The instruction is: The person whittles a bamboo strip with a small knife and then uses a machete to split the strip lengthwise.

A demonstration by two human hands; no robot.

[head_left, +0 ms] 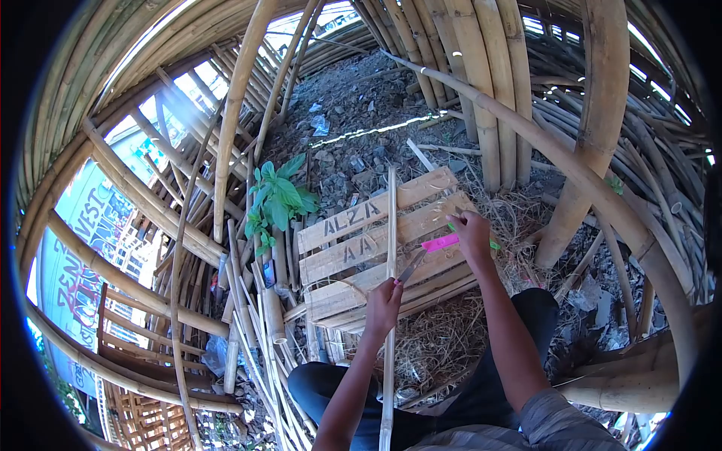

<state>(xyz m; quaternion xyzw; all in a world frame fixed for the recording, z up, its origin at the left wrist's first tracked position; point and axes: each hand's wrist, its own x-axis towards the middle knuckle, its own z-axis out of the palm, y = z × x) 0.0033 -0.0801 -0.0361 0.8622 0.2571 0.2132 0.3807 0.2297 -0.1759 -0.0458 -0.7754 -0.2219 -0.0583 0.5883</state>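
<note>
My left hand (383, 302) grips a long thin bamboo strip (391, 225) that stands nearly upright and runs from near my lap past the wooden pallet (353, 218). My right hand (471, 234) holds a knife (425, 254) with a pink handle, its grey blade pointing down-left toward the strip close above my left hand. The pallet lies flat in front of me and bears dark painted letters. Pale shavings lie on its right end and on the ground near my dark trousers (481, 391).
Thick bamboo poles (481, 83) and curved bamboo (602, 188) surround me. Cut bamboo pieces (263, 316) lie left of the pallet beside a green plant (277, 199). Stony ground (353, 113) lies beyond. A wooden frame (143, 353) and a banner (79, 248) are at the left.
</note>
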